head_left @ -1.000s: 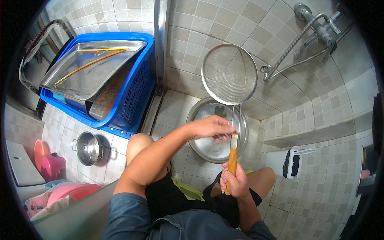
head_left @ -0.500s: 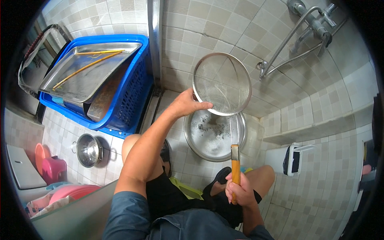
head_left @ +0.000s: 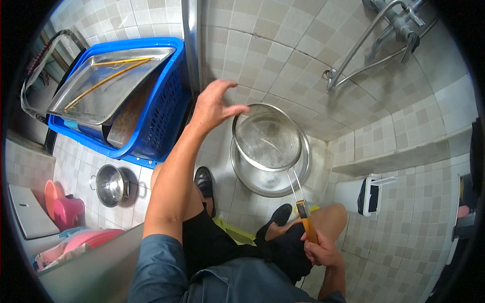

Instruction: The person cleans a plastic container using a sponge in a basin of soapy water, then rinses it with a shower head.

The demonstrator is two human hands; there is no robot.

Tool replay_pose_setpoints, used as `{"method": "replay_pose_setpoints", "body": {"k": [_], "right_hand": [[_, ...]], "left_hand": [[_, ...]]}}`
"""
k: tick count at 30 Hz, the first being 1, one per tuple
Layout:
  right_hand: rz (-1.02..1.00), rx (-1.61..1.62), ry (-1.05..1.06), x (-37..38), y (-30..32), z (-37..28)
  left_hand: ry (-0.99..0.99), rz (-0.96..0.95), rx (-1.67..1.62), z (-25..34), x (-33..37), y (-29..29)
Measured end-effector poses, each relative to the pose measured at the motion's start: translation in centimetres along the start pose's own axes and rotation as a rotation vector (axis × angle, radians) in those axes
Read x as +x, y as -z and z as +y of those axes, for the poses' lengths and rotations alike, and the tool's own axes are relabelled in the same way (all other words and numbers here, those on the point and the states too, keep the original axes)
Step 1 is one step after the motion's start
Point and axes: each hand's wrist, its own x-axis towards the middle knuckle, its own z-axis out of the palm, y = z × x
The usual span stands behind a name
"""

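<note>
A round wire-mesh strainer with a metal rim hangs tilted over a wide metal basin on the floor. My right hand is wrapped round its wooden handle. Just off the strainer's upper left rim, my left hand is raised with thumb and fingers apart, holding nothing. Between thumb tip and rim I cannot tell whether there is contact. Much of the basin's inside is hidden behind the mesh.
To the left a blue plastic basket holds a metal tray with yellow sticks on it. A small metal pot stands on the tiled floor. A tap with a hose is on the wall at upper right.
My left hand has let go of the strainer's rim and moved up and left, fingers spreading. The strainer has dropped lower over the basin, its handle swinging right with my right hand.
</note>
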Motion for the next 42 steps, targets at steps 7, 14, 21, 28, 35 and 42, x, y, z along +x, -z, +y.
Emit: {"method": "replay_pose_setpoints", "body": {"k": [7,14,21,28,35,42], "right_hand": [[-0.134,0.375,0.014,1.2,-0.2,1.4],[-0.244,0.640,0.066,2.1,-0.3,2.4],[-0.377,0.782,0.106,3.1,-0.3,2.2],[-0.325,0.678,0.091,5.2,-1.6,0.4],[0.522,-0.926,0.777,7.8,1.4,-0.8],[0.788,-0.953,0.575,14.1,1.1,-6.9]], "left_hand": [[0.278,0.212,0.332,-1.7,0.1,0.6],[0.590,-0.534,0.544,-1.9,-1.2,1.8],[0.552,-0.507,0.547,-2.7,-1.6,2.6],[0.564,-0.508,0.562,-2.8,-2.5,4.4],[0.373,-0.611,0.485,-0.7,-3.4,-1.0],[0.193,-1.200,0.266,6.3,-8.1,-3.6]]}}
